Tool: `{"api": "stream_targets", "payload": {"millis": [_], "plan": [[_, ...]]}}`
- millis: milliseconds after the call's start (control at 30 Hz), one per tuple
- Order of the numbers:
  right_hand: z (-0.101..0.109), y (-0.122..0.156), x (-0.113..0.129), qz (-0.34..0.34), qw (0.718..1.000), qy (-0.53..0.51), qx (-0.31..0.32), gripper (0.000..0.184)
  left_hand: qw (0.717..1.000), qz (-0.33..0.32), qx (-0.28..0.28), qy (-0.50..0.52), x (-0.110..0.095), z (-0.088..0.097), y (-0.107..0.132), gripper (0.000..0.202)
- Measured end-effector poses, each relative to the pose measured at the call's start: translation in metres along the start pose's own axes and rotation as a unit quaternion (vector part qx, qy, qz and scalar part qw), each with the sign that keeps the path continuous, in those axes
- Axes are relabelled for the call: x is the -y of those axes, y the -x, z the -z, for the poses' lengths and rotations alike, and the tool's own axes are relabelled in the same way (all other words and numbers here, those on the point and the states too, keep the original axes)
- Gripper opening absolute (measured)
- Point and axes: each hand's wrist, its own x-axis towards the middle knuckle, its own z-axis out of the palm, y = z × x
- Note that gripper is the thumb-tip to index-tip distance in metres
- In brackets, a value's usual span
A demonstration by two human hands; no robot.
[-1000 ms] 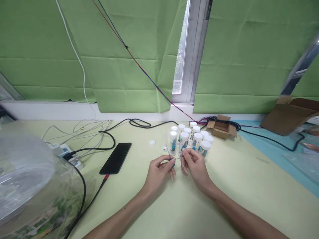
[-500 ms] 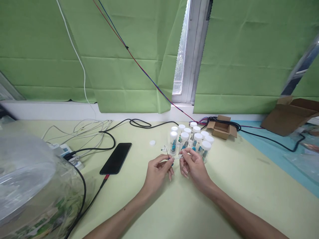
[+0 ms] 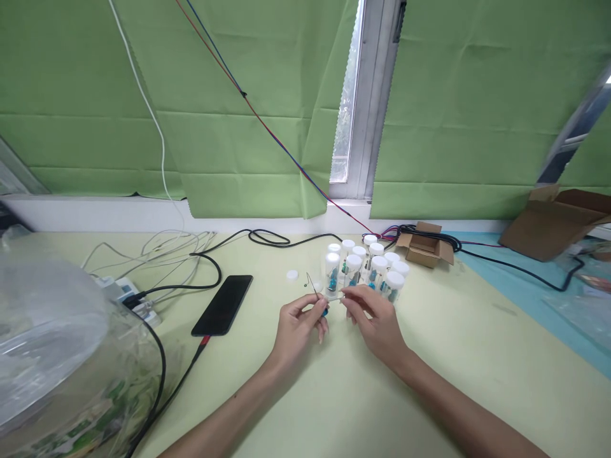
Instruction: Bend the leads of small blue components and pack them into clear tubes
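My left hand (image 3: 298, 323) pinches a thin, dark bent wire (image 3: 311, 284) between thumb and fingers. Its hooked end sticks up to the left, with a tiny green bit near it, and a small blue piece (image 3: 325, 312) shows beneath the thumb. A thin pale strand (image 3: 335, 298) runs across to my right hand (image 3: 377, 317), whose thumb and forefinger are closed on its other end. Directly behind both hands stand several clear vials (image 3: 353, 270) with white caps and blue-green contents. A loose white cap (image 3: 292, 275) lies to their left.
On the left are a black phone (image 3: 222, 305) with a cable, a power strip (image 3: 125, 289) and a large clear plastic bag (image 3: 62, 343). A small open carton (image 3: 424, 248) sits behind the vials; a larger cardboard box (image 3: 544, 222) is at far right.
Both hands have moved slightly; the left one shifted a little to the left with the wire. My right hand has tilted, its fingers still on the pale strand.
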Motion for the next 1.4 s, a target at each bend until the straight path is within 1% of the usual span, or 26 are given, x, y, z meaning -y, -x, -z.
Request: {"api": "stream_targets", "payload": {"millis": [67, 167, 333, 433, 500, 567, 667, 800, 867, 933, 1033, 1133, 1233, 1300, 1400], "plan": [[0.001, -0.001, -0.001, 0.021, 0.999, 0.028, 0.001, 0.012, 1.000, -0.004, 0.002, -0.004, 0.001, 0.000, 0.000, 0.026], [0.002, -0.002, -0.003, 0.035, 0.998, 0.050, 0.002, 0.012, 1.000, -0.011, 0.000, -0.011, 0.002, 0.000, 0.000, 0.025], [0.004, -0.002, -0.007, 0.041, 0.997, 0.071, 0.005, 0.013, 0.999, -0.030, -0.003, -0.029, 0.003, 0.001, 0.000, 0.025], [0.004, -0.002, -0.008, 0.029, 0.997, 0.073, 0.010, 0.015, 0.999, -0.043, -0.004, -0.032, 0.005, 0.002, -0.001, 0.024], [0.004, -0.002, -0.007, 0.009, 0.998, 0.065, 0.016, 0.016, 0.998, -0.050, -0.006, -0.036, 0.007, 0.002, -0.001, 0.023], [0.003, -0.002, -0.005, -0.026, 0.998, 0.043, 0.026, 0.018, 0.998, -0.054, -0.009, -0.041, 0.008, 0.003, -0.001, 0.022], [0.001, -0.002, -0.003, -0.094, 0.994, -0.028, 0.040, 0.021, 0.997, -0.061, -0.015, -0.051, 0.009, 0.003, -0.001, 0.022], [-0.002, -0.004, -0.004, -0.176, 0.973, -0.141, 0.051, 0.026, 0.996, -0.066, -0.018, -0.065, 0.012, 0.003, -0.002, 0.022], [-0.004, -0.004, -0.005, -0.202, 0.962, -0.177, 0.051, 0.028, 0.995, -0.065, -0.016, -0.068, 0.013, 0.003, -0.002, 0.022], [-0.005, -0.005, -0.005, -0.213, 0.956, -0.194, 0.049, 0.029, 0.995, -0.066, -0.014, -0.069, 0.013, 0.003, -0.003, 0.023], [-0.006, -0.004, -0.004, -0.209, 0.959, -0.186, 0.048, 0.029, 0.996, -0.054, -0.008, -0.065, 0.012, 0.004, -0.003, 0.024], [-0.005, -0.003, -0.001, -0.185, 0.968, -0.159, 0.049, 0.025, 0.998, -0.027, 0.000, -0.055, 0.010, 0.005, -0.005, 0.026], [-0.002, -0.001, 0.001, -0.134, 0.983, -0.118, 0.048, 0.019, 0.999, -0.006, -0.004, -0.032, 0.008, 0.006, -0.006, 0.026], [-0.001, -0.001, 0.002, -0.094, 0.991, -0.080, 0.050, 0.021, 1.000, 0.004, -0.003, -0.014, 0.008, 0.006, -0.006, 0.027], [0.001, -0.001, 0.003, -0.046, 0.997, -0.037, 0.054, 0.019, 1.000, 0.015, 0.007, 0.007, 0.008, 0.007, -0.006, 0.028]]}}
